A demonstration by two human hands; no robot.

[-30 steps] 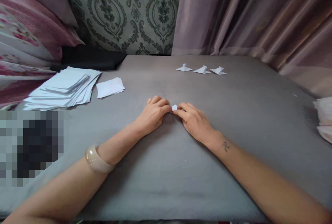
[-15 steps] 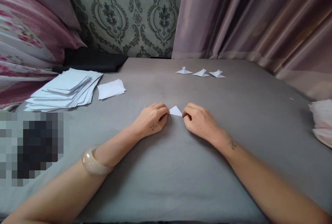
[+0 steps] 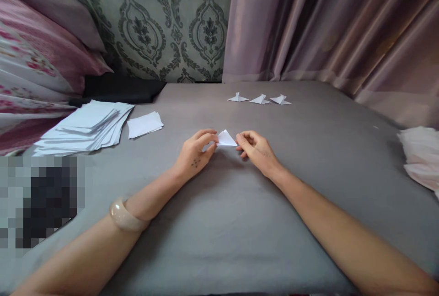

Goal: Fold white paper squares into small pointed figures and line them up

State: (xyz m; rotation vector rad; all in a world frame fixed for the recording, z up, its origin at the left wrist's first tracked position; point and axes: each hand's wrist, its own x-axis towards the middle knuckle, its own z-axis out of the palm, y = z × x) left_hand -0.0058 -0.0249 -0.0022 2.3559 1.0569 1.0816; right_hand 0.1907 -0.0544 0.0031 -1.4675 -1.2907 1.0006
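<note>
- Left hand [image 3: 195, 153]: fingers curled, thumb and fingertips nearly closed on the left end of a small, white, folded paper triangle [image 3: 227, 139].
- Right hand [image 3: 258, 150]: thumb and index finger pinched at the triangle's right corner; remaining fingers loosely curled.
- Triangle position: between both hands, apex pointing away from the person.
- Three small, white, winged paper shapes [image 3: 259, 99]: in a row on the grey, cloth-covered surface [image 3: 247, 241], beyond the right hand.
- Small pile of white paper rectangles [image 3: 144, 126]: beyond and left of the left hand, beside a larger, uneven stack of white paper sheets [image 3: 82, 127].
</note>
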